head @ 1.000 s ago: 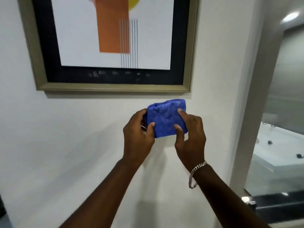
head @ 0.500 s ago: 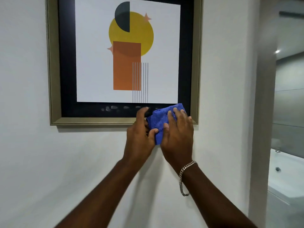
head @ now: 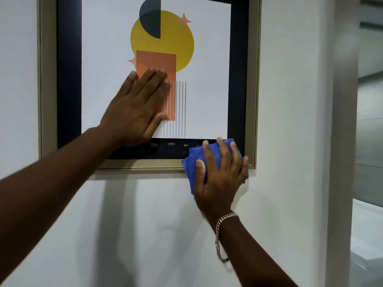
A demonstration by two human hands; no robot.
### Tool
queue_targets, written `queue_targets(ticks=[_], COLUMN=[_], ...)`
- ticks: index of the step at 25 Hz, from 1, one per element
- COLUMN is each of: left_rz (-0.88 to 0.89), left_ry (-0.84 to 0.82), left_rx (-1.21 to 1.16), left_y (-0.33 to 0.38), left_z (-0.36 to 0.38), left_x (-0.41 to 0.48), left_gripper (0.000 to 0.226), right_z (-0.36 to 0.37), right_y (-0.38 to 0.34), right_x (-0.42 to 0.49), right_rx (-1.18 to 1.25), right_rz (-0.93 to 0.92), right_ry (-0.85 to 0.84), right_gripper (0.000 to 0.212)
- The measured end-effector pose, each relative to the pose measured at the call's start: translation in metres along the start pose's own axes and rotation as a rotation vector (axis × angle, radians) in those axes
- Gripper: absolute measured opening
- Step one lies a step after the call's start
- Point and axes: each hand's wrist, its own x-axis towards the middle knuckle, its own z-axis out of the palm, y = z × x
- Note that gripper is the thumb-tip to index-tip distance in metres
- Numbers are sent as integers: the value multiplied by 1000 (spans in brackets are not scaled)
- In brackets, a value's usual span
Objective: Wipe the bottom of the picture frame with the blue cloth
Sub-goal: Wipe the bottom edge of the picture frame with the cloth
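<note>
Now right hand [head: 220, 179] presses blue cloth [head: 193, 165] on picture frame [head: 145, 163]; left hand [head: 135, 109] flat, fingers spread.

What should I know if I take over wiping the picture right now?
Left hand: flat and open on the glass, steadying the picture frame.
Right hand: pressing the blue cloth on the frame's bottom edge, near the right corner.
Done: cloth is on the frame, at the right end.
Left: wipe leftwards along the whole bottom edge; smudges show on the dark strip above it.
</note>
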Motion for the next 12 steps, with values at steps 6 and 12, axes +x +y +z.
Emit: queue_targets(ticks=[6,12], left_rz=[44,57], left_ry=[13,50], left_rx=[81,83], left_y=[-4,-6], left_z=[6,9], left_x=[4,4], left_gripper=[76,77], right_z=[6,10], right_y=[13,13], right_x=[-1,-14], right_rx=[44,143], right_rz=[-4,-159], right_ry=[124,205], right_gripper=[39,25])
